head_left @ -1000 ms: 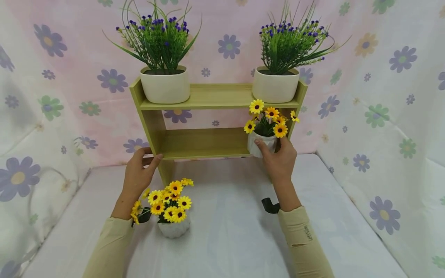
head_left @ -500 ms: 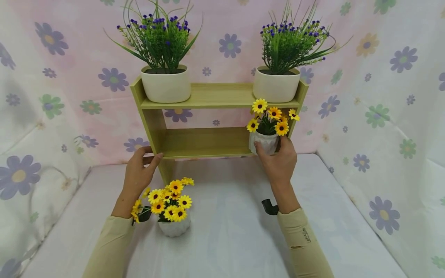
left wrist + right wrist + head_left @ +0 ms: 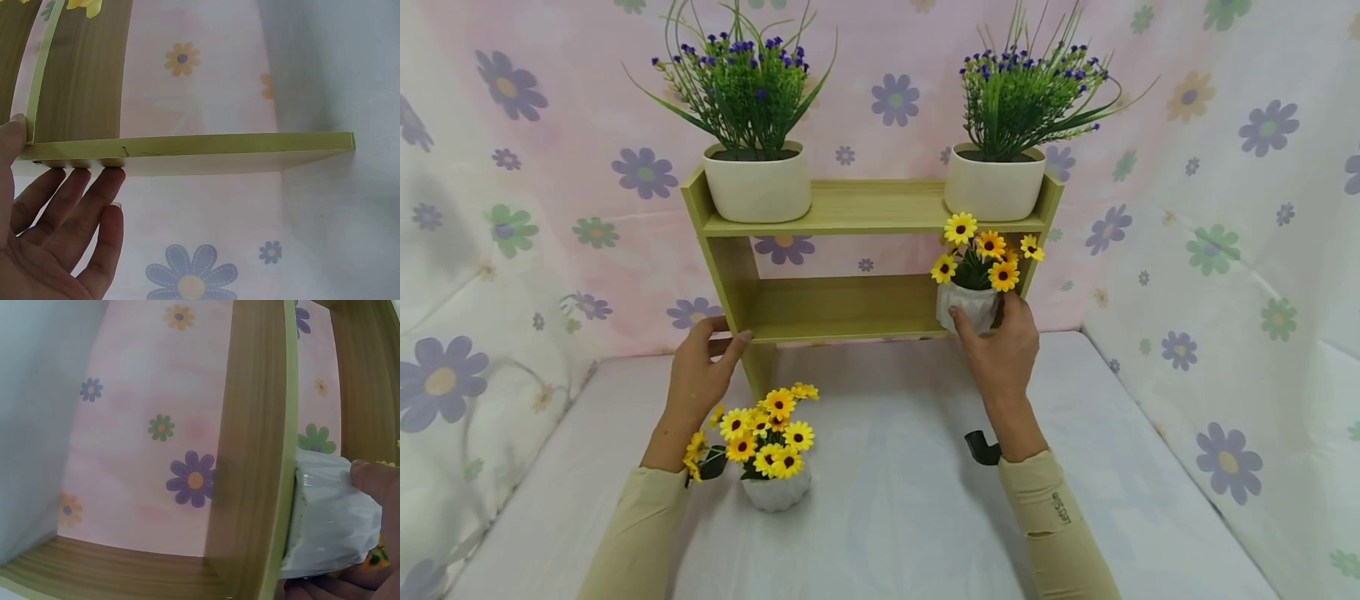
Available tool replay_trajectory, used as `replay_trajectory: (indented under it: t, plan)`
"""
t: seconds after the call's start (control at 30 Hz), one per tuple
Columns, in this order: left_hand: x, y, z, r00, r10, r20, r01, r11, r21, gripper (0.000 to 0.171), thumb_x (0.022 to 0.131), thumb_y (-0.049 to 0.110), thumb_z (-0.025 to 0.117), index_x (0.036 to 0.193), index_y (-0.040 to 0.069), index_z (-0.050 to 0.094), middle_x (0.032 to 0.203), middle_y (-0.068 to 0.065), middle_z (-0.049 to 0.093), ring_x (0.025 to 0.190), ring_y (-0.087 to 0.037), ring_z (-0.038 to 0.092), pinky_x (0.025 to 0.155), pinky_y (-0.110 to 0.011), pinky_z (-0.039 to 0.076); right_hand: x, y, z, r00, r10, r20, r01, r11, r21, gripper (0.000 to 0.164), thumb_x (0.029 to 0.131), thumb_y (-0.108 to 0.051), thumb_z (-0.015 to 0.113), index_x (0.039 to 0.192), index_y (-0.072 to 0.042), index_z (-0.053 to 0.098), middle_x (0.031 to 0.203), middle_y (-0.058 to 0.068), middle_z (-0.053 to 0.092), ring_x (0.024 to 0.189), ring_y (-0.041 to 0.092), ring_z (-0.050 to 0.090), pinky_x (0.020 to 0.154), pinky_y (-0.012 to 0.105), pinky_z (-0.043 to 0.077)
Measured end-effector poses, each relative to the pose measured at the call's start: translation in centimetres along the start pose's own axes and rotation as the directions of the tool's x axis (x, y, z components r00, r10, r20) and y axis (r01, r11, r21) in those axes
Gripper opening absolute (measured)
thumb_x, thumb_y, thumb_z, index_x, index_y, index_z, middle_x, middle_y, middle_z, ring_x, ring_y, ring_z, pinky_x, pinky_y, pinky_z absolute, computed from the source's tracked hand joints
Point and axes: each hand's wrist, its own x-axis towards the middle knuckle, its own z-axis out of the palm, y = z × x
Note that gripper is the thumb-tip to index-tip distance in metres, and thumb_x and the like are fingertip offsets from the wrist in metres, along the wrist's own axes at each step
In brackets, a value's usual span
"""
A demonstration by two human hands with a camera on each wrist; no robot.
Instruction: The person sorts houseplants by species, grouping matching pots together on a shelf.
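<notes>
A light wooden two-tier shelf (image 3: 850, 307) stands at the back of the table. My left hand (image 3: 696, 375) pinches its left side panel (image 3: 237, 144), thumb near the lower board's front corner and fingertips against the outer face. In my right hand (image 3: 1006, 354) is a small white ribbed flowerpot (image 3: 976, 308) with yellow and orange artificial daisies, upright at the right end of the lower board. The right wrist view shows the pot's (image 3: 334, 512) base right at the board's front edge, the thumb along its side. A similar potted daisy (image 3: 777, 492) stands on the table by my left forearm.
Two cream oval planters, one at left (image 3: 757, 188) and one at right (image 3: 996, 185), hold tall grass with purple flowers on the top board. A flower-patterned cloth (image 3: 865, 75) hangs behind and at both sides. White cloth (image 3: 880, 500) covers the table.
My right hand has shifted the flowerpot very slightly up and to the right against the lower board. The left hand keeps its hold on the shelf's side panel.
</notes>
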Motion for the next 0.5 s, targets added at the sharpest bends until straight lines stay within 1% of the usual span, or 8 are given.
replay_trajectory:
  t: [0.13, 0.27, 0.37, 0.43, 0.5]
  plan:
    - [0.1, -0.1, 0.1, 1.0, -0.003, 0.004, 0.003, 1.0, -0.007, 0.056, 0.109, 0.042, 0.061, 0.142, -0.002, 0.054, 0.14, -0.023, 0.061, 0.121, -0.046, 0.069, 0.1, -0.065, 0.055, -0.1, -0.6, -0.5, 0.999, -0.016, -0.047, 0.014, 0.999, -0.041, 0.067, 0.088, -0.044, 0.086, 0.127, 0.005, 0.06, 0.118, 0.022, 0.062, 0.104, 0.036, 0.068, 0.088, 0.046, 0.064]
    - [0.2, 0.0, 0.1, 1.0, -0.007, 0.007, 0.007, 1.0, -0.011, 0.057, 0.108, 0.043, 0.061, 0.144, -0.001, 0.053, 0.14, -0.023, 0.061, 0.122, -0.046, 0.069, 0.101, -0.064, 0.055, -0.2, -1.4, -0.9, 0.995, -0.036, -0.089, 0.032, 0.998, -0.051, 0.056, 0.091, -0.04, 0.081, 0.117, 0.003, 0.059, 0.112, 0.02, 0.055, 0.097, 0.032, 0.064, 0.082, 0.041, 0.062]
    - [0.2, 0.0, 0.0, 1.0, -0.008, 0.005, 0.008, 1.0, -0.011, 0.057, 0.108, 0.043, 0.061, 0.144, -0.001, 0.053, 0.14, -0.023, 0.061, 0.121, -0.046, 0.069, 0.101, -0.064, 0.056, -0.5, -2.2, -0.9, 0.993, -0.066, -0.103, 0.066, 0.998, -0.002, 0.046, 0.091, -0.034, 0.08, 0.11, 0.003, 0.061, 0.105, 0.019, 0.057, 0.09, 0.03, 0.061, 0.076, 0.041, 0.057]
    - [0.1, 0.0, 0.0, 1.0, -0.011, 0.006, 0.011, 1.0, -0.009, 0.057, 0.108, 0.044, 0.061, 0.144, 0.0, 0.053, 0.14, -0.022, 0.061, 0.121, -0.046, 0.069, 0.101, -0.064, 0.056, -1.0, -2.7, -0.7, 0.992, -0.09, -0.088, 0.094, 0.995, 0.036, 0.04, 0.09, -0.029, 0.08, 0.108, 0.002, 0.062, 0.102, 0.017, 0.058, 0.088, 0.03, 0.06, 0.074, 0.04, 0.056]
    - [0.0, -0.1, 0.0, 1.0, -0.014, 0.008, 0.015, 1.0, -0.009, 0.057, 0.108, 0.044, 0.061, 0.144, 0.0, 0.054, 0.14, -0.022, 0.061, 0.121, -0.046, 0.069, 0.101, -0.064, 0.056, -1.7, -3.3, -0.3, 0.991, -0.118, -0.056, 0.122, 0.991, 0.062, 0.036, 0.09, -0.025, 0.08, 0.108, 0.001, 0.062, 0.101, 0.016, 0.06, 0.088, 0.028, 0.061, 0.074, 0.04, 0.056]
